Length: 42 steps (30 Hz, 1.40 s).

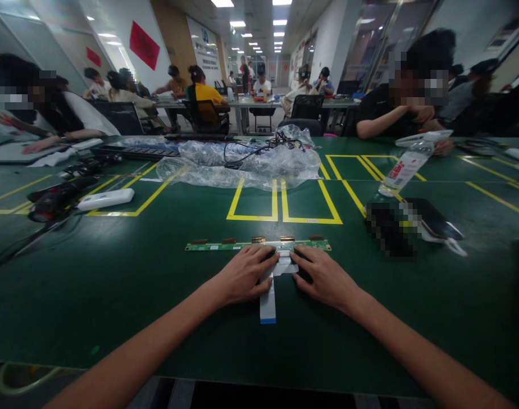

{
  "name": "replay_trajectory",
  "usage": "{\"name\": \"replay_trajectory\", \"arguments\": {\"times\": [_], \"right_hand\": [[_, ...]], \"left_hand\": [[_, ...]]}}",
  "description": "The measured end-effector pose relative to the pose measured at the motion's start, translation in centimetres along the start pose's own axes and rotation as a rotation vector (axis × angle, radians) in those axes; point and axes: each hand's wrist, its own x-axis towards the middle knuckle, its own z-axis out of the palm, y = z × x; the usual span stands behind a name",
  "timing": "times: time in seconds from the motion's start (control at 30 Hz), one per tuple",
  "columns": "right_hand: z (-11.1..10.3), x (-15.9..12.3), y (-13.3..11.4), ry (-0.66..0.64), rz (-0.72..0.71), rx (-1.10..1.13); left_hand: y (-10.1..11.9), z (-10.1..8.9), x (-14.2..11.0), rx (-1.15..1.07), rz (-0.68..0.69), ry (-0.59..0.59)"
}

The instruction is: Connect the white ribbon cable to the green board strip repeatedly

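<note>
A long, narrow green circuit board [220, 247] lies crosswise on the table, with several copper-coloured tabs along its far edge. A white flat ribbon cable [268, 307] runs from the board's middle toward me and ends in a blue strip. My left hand [248, 272] rests over the cable, thumb on it and index fingertip at its board end. From the other side, my right hand [321, 275] has its index fingertip at that same end, its thumb lower and apart. Both hands' fingers are bent around the cable end. The fingertips partly hide the connection.
Yellow tape outlines [312, 220] mark the green table [178, 324]. Crumpled clear plastic wrap [242, 162] with black cables lies beyond the board. A tilted bottle [406, 167] and a dark phone-like object [434, 218] are at right; a white device [106, 199] lies left. People sit opposite.
</note>
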Motion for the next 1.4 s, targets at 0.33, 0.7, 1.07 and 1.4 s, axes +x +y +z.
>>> {"name": "replay_trajectory", "arguments": {"times": [0.33,0.7,1.07,1.4], "right_hand": [[0.5,0.0,0.8,0.046,-0.021,0.005],[0.1,-0.2,0.5,0.038,-0.085,0.068],[-0.3,-0.4,0.5,-0.046,-0.089,0.115],[-0.5,-0.8,0.9,0.044,-0.039,0.141]], "left_hand": [[-0.2,0.5,0.3,-0.013,-0.016,0.045],[0.2,0.3,0.4,-0.034,-0.051,0.09],[-0.2,1.1,0.4,0.041,0.027,0.129],[-0.4,0.5,-4.3,0.1,-0.195,0.079]]}}
